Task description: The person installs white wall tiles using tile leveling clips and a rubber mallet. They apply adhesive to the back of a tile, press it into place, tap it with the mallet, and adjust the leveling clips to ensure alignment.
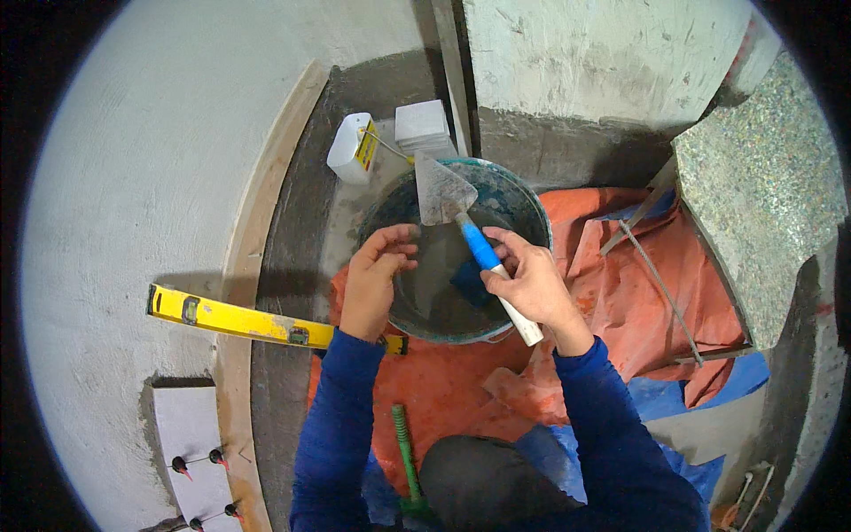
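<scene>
My right hand [530, 277] is closed around the handle of a trowel [446, 191], which has a blue and white grip. Its grey, mortar-smeared blade points away from me over the far part of a round bucket [536, 213]. Over the bucket's left side, my left hand [379, 277] is empty, with its fingers curved and apart. Murky grey water or slurry [430, 288] shows inside the bucket, along with a dark blue item [474, 282] partly hidden by my right hand. A yellow spirit level [239, 317] passes behind my left wrist.
A white container [347, 151] and stacked white tiles [420, 122] stand beyond the bucket. Orange sheeting [594, 266] covers the floor; a speckled board [762, 177] leans at right. Tiles with black-and-red clips [184, 412] line the left wall, beside a wooden strip [238, 266]. A green-handled tool [405, 443] lies near me.
</scene>
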Action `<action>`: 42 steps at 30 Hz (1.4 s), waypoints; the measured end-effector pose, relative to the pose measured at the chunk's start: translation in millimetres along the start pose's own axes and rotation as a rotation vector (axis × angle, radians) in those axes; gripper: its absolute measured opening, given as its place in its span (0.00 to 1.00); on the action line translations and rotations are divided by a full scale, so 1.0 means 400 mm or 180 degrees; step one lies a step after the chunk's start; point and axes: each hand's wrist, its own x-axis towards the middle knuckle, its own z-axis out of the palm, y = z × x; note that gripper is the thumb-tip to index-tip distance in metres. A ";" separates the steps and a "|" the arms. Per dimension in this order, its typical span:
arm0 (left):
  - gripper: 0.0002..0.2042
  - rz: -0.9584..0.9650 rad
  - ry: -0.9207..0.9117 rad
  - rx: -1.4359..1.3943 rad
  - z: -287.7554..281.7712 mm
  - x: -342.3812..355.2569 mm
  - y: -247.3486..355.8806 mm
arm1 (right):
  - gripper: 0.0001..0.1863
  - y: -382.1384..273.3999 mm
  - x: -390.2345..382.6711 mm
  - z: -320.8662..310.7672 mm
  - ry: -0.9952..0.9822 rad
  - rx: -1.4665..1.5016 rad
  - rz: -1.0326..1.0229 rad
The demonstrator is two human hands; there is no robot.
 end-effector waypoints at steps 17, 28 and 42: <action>0.22 0.0359 0.0548 -0.2514 -0.096 -0.475 -0.042 | 0.27 0.063 0.037 -0.021 -0.0324 0.0345 0.0133; 0.21 0.1852 0.3475 -0.1194 -0.220 -1.645 0.175 | 0.23 -0.531 -0.133 0.437 -0.0436 0.0663 -0.2052; 0.18 0.3312 0.7962 0.0051 0.342 -2.202 0.453 | 0.19 -1.301 -0.609 0.849 -0.2246 0.1937 -0.4316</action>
